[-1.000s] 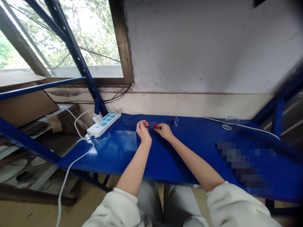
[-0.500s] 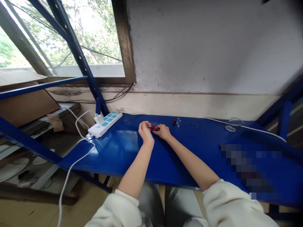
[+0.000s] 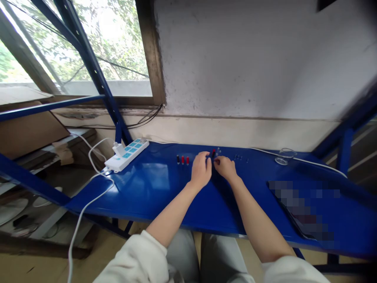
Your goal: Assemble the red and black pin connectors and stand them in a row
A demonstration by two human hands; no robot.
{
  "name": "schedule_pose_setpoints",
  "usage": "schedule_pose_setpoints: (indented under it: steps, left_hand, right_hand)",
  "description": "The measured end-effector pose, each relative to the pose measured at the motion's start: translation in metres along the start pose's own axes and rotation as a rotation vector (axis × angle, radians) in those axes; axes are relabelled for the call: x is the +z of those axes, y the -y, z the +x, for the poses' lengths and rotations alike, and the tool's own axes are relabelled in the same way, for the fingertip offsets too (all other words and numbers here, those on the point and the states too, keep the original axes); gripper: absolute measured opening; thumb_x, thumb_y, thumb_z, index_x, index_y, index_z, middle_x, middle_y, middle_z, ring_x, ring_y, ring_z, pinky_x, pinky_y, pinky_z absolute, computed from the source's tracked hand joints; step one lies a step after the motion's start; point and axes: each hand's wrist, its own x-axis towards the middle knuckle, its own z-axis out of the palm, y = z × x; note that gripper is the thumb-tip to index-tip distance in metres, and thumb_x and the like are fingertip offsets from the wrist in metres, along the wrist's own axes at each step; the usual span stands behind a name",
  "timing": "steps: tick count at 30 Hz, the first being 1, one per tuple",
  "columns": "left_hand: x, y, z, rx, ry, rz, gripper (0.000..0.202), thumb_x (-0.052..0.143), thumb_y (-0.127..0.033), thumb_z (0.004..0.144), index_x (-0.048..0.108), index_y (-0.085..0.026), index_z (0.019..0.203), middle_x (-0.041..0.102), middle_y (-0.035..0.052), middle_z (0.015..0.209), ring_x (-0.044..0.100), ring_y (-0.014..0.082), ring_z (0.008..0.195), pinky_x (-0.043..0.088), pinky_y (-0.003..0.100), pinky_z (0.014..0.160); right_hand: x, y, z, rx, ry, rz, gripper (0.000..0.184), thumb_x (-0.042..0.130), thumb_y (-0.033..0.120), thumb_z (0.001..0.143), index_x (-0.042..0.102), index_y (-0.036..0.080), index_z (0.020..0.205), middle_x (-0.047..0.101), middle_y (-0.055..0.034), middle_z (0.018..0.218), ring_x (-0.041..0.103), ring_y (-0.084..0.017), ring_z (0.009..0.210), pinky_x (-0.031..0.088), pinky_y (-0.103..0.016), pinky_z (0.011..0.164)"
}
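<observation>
My left hand [image 3: 201, 171] is over the blue table [image 3: 165, 200], thumb and fingers apart, with nothing visible in it. Just right of it, my right hand [image 3: 226, 168] has its fingertips pinched together; whatever they hold is too small to make out. Left of my left hand, a small black tube [image 3: 178, 159], a red tube [image 3: 183, 160] and a second red tube [image 3: 187, 160] stand in a row. Beyond my fingertips are another small red-and-black tube [image 3: 213, 152] and a few clear little tubes [image 3: 218, 151], partly hidden by my right hand.
A white power strip [image 3: 126, 155] with a plug and cable sits at the table's left. Tiny clear pieces [image 3: 238, 158] lie right of my hands. Farther right are a clear round container [image 3: 282, 160], a white cable [image 3: 321, 165] and a dark, blurred flat object [image 3: 294, 212].
Both hands have moved right, toward the clear tubes. The black tube and two red tubes now stand in the open on the left, where my hands were. My left hand has opened.
</observation>
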Motion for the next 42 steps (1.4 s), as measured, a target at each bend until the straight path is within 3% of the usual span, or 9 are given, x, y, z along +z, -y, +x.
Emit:
schedule_pose_setpoints:
  steps: [3, 7, 13, 18, 22, 27, 32, 42]
  left_hand:
    - [0.027, 0.006, 0.005, -0.026, 0.181, 0.192, 0.047, 0.038, -0.011, 0.079, 0.036, -0.019, 0.125, 0.045, 0.014, 0.123, 0.044, 0.0253, 0.109, 0.039, 0.041, 0.087]
    - [0.051, 0.029, 0.014, -0.112, 0.356, 0.372, 0.061, 0.041, -0.007, 0.073, 0.031, -0.022, 0.131, 0.041, 0.0146, 0.128, 0.042, 0.0298, 0.11, 0.038, 0.048, 0.084]
    - [0.064, 0.045, 0.023, -0.135, 0.457, 0.499, 0.061, 0.046, -0.007, 0.07, 0.037, -0.024, 0.128, 0.042, 0.015, 0.127, 0.042, 0.0309, 0.109, 0.035, 0.051, 0.084]
    - [0.067, 0.041, 0.029, -0.042, 0.334, 0.556, 0.029, 0.041, -0.01, 0.079, 0.056, -0.016, 0.103, 0.057, 0.0137, 0.099, 0.049, 0.0268, 0.095, 0.037, 0.044, 0.08]
    - [0.058, 0.037, 0.032, -0.017, 0.269, 0.483, 0.012, 0.046, -0.013, 0.079, 0.057, -0.015, 0.082, 0.059, 0.01, 0.083, 0.053, 0.0229, 0.083, 0.039, 0.038, 0.075]
    - [0.033, 0.028, 0.026, -0.068, 0.115, 0.218, 0.009, 0.052, -0.015, 0.076, 0.057, -0.018, 0.083, 0.06, 0.0038, 0.08, 0.054, 0.0152, 0.07, 0.043, 0.029, 0.065]
    - [0.009, 0.022, 0.006, -0.094, 0.014, 0.054, 0.01, 0.052, -0.018, 0.075, 0.058, -0.018, 0.084, 0.06, 0.0019, 0.078, 0.052, 0.0108, 0.062, 0.044, 0.025, 0.063]
    - [0.008, 0.024, -0.011, -0.129, -0.034, -0.033, 0.012, 0.053, -0.024, 0.075, 0.058, -0.016, 0.083, 0.06, 0.0018, 0.076, 0.052, 0.0094, 0.06, 0.044, 0.023, 0.06]
  right_hand:
    - [0.001, -0.012, -0.003, 0.08, -0.033, -0.078, 0.027, 0.043, 0.022, 0.077, 0.063, 0.019, 0.094, 0.062, -0.0105, 0.097, 0.053, -0.024, 0.092, 0.036, -0.037, 0.073]
    - [0.008, -0.014, -0.004, 0.092, -0.062, -0.106, 0.03, 0.042, 0.021, 0.078, 0.063, 0.018, 0.1, 0.058, -0.0144, 0.105, 0.049, -0.028, 0.1, 0.036, -0.041, 0.076]
    - [0.014, -0.015, -0.003, 0.103, -0.005, -0.071, 0.033, 0.043, 0.024, 0.08, 0.06, 0.022, 0.108, 0.053, -0.0134, 0.116, 0.044, -0.029, 0.107, 0.033, -0.045, 0.081]
    - [0.017, -0.016, -0.003, 0.088, -0.003, -0.037, 0.034, 0.043, 0.028, 0.081, 0.058, 0.024, 0.112, 0.051, -0.0112, 0.122, 0.042, -0.028, 0.111, 0.031, -0.046, 0.085]
    - [0.019, -0.016, -0.003, 0.09, 0.007, -0.018, 0.034, 0.041, 0.031, 0.084, 0.057, 0.025, 0.113, 0.048, -0.0097, 0.126, 0.04, -0.027, 0.114, 0.03, -0.048, 0.087]
    - [0.023, -0.016, -0.002, 0.106, 0.01, 0.006, 0.035, 0.04, 0.033, 0.085, 0.055, 0.026, 0.116, 0.047, -0.0093, 0.127, 0.036, -0.027, 0.117, 0.026, -0.054, 0.091]
    - [0.03, -0.017, -0.001, 0.113, -0.003, 0.037, 0.036, 0.038, 0.033, 0.086, 0.053, 0.025, 0.117, 0.045, -0.0084, 0.13, 0.033, -0.026, 0.121, 0.02, -0.057, 0.095]
    - [0.038, -0.02, 0.002, 0.115, -0.012, 0.074, 0.038, 0.036, 0.035, 0.086, 0.051, 0.026, 0.121, 0.044, -0.0046, 0.131, 0.03, -0.024, 0.123, 0.015, -0.056, 0.099]
